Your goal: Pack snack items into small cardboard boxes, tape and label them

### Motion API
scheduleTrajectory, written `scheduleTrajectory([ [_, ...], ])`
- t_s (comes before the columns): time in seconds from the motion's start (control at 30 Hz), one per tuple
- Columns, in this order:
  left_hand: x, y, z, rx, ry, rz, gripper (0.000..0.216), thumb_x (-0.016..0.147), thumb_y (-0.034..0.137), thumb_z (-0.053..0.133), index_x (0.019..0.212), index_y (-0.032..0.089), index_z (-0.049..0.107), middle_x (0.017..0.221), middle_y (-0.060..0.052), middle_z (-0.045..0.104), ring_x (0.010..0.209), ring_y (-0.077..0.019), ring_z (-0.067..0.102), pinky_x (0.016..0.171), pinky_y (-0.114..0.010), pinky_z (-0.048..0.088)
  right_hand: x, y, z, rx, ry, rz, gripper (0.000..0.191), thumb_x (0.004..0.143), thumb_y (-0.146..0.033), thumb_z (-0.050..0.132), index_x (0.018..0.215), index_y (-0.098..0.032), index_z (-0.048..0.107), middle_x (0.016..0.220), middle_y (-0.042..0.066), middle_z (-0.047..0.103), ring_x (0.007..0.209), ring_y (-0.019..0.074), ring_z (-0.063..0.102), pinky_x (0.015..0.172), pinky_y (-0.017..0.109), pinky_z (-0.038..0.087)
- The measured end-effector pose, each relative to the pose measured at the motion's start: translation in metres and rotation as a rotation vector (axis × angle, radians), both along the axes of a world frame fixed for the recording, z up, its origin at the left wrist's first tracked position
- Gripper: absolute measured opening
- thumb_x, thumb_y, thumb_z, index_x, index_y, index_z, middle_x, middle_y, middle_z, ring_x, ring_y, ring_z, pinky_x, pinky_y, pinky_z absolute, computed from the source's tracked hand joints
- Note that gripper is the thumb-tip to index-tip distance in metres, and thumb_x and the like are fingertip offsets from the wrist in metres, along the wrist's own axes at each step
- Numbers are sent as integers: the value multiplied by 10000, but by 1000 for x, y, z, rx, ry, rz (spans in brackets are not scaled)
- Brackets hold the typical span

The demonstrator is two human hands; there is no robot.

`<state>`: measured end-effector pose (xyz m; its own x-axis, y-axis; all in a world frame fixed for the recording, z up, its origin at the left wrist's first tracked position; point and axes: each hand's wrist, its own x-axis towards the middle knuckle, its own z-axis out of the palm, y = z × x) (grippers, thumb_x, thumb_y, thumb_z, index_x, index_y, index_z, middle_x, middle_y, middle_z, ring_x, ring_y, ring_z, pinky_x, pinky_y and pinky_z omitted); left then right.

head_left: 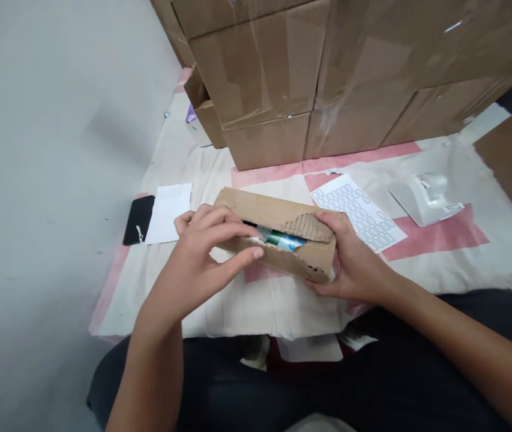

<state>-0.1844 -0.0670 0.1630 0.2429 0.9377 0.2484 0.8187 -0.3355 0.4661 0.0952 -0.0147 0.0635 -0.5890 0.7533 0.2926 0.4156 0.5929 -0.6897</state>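
the small box (274, 210) was between the two hands, in the middle of the scene, over the near part of the table cloth (292, 312). its long upper side was torn open, and in the gap a green and blue thing (283, 239) was seen, only in part.

the right hand (357, 261) was closed around the right end of the box, with the thumb on top, beside the torn flap (307, 228), and other fingers at the near lower edge. so the box lay inside this grip only with its right end. the left hand (197, 255) was at the left part of the box, the forefinger over the opening and the thumb near its near edge. the space between these two was narrow, but i cannot tell if they pinched something there.

to the left of the box were a white paper (170, 213) and a black flat thing (137, 221). to the right, a printed sheet (350, 207) lay just beyond the box, and a white plastic thing (424, 198) stood farther right. at the far side there were big boxes (269, 66), stacked.
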Motion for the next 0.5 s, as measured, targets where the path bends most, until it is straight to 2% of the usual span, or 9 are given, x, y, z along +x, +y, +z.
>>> scheduleTrajectory([
  [0.07, 4, 5, -6, 8, -44, 9, 84, 922, 384, 700, 961, 311, 712, 981, 33, 685, 999, -182, 594, 921, -397, 301, 0, -1, 0, 9, -3, 12, 1140, 659, -369, 857, 1552, -326, 152, 1424, 135, 361, 1364, 399, 424, 1058, 579, 517],
  [0.23, 17, 17, -23, 1, -139, 136, 85, 935, 332, 677, 868, 297, 716, 926, 48, 698, 979, -175, 601, 970, -421, 287, -1, -2, 0, 17, 3, 21, 1144, 643, -347, 858, 1552, -302, 165, 1377, 144, 367, 1297, 378, 465, 1035, 585, 525],
  [0.37, 26, 21, -31, -34, -74, 213, 124, 945, 341, 647, 842, 293, 696, 917, 64, 691, 1001, -173, 595, 1023, -439, 238, -1, -3, -1, 9, 3, 16, 1152, 633, -333, 863, 1552, -307, 169, 1366, 144, 372, 1303, 378, 462, 987, 562, 560],
  [0.5, 34, 22, -33, -56, -57, 313, 121, 899, 352, 667, 822, 264, 637, 879, 76, 683, 910, -159, 604, 1034, -439, 259, -1, -4, -1, -2, 4, 15, 1157, 621, -318, 866, 1548, -322, 173, 1354, 144, 365, 1282, 374, 471, 945, 531, 582],
])
